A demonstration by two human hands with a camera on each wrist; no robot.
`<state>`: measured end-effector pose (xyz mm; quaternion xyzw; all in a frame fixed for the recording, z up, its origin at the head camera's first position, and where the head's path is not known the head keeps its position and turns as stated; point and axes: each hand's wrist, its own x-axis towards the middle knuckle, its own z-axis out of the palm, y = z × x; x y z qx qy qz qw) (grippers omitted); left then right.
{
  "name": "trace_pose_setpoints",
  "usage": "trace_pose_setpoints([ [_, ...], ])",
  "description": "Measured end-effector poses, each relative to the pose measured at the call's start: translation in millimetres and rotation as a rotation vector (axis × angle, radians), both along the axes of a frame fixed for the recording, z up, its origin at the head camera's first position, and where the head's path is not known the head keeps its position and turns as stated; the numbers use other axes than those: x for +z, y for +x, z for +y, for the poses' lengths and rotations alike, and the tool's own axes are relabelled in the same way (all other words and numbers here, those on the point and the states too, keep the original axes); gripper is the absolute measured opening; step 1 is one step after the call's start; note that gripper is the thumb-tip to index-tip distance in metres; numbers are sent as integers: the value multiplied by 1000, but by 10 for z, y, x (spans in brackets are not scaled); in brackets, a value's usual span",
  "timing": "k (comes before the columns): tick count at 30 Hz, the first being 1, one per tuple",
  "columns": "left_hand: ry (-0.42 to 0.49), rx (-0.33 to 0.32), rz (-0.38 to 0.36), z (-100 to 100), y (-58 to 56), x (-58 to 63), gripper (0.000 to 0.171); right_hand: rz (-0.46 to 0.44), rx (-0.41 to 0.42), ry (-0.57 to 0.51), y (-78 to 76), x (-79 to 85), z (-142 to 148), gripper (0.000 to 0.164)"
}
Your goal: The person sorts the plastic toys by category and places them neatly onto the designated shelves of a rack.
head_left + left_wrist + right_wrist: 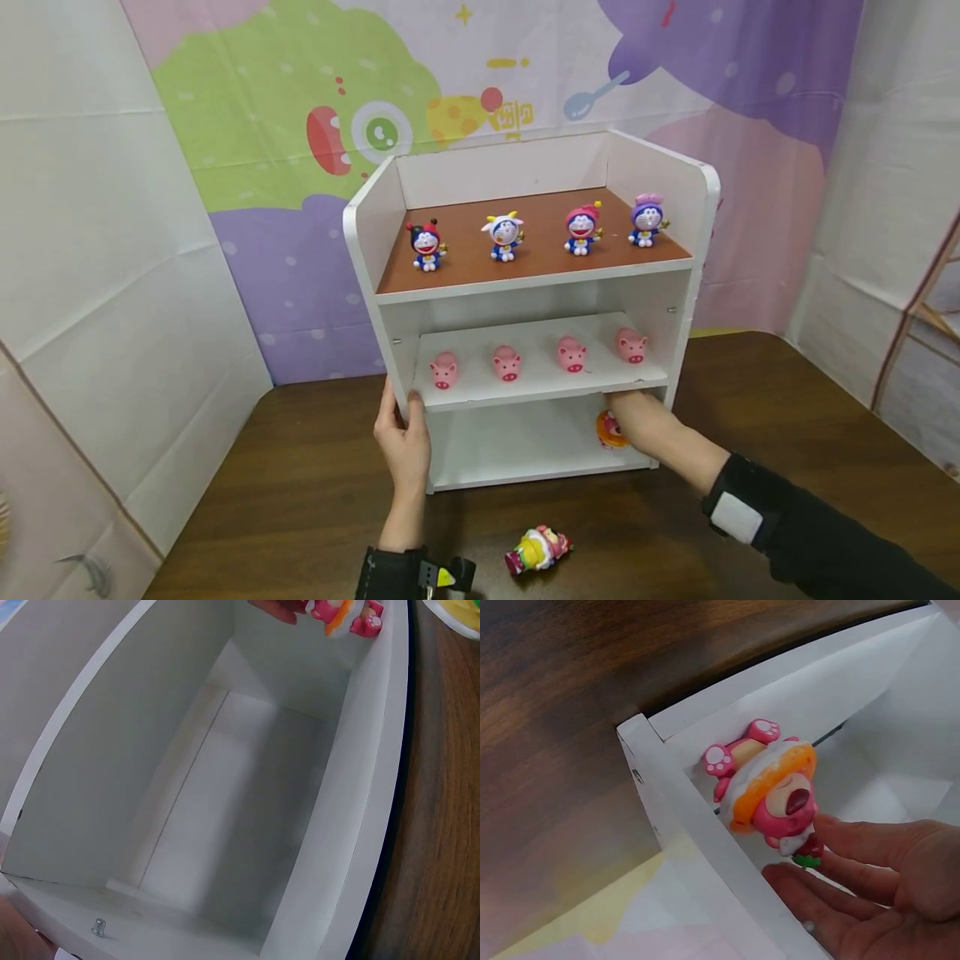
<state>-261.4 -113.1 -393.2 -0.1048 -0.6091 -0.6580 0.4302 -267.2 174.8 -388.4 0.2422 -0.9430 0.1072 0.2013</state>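
Observation:
My left hand (405, 437) holds the left side panel of a small white shelf unit (367, 250), thumb at the front edge, other fingers along the outside. Inside the bottom compartment, at its right end, my right hand (877, 877) is beside a pink bear figure (784, 802) with an orange-and-white ring and a strawberry on its head. The thumb lies close to the bear's head and the fingers stay extended, not wrapped round it. The bear's feet are at the compartment's front edge. A second figure (537, 550), yellow, white and pink, lies on the table before the unit.
Several pink pigs (507, 363) stand in a row on the middle shelf board (472, 393). Several blue-and-white cat figures (503, 237) in different hats line the brown top (465, 271). The wooden table (300, 500) extends around the unit, with a printed cloth (270, 275) behind.

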Motion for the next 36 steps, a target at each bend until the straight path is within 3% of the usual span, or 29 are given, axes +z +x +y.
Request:
trace_pose_setpoints([
  [8,0,9,4,-2,-13,-19,44,92,-38,142,145,38,-12,35],
  [14,-2,12,9,-8,-9,-25,44,128,72,133,334,70,-83,26],
  [18,-8,15,12,-9,-12,-23,44,10,187,55,454,97,-162,25],
  [26,-8,5,12,-2,-18,-20,44,-401,421,-61,553,27,-336,29],
  [31,-8,4,5,-5,-17,-24,44,-520,503,-69,562,-80,-408,34],
  [36,-11,10,6,-10,-18,-21,44,-631,519,-79,534,-183,-460,40],
])
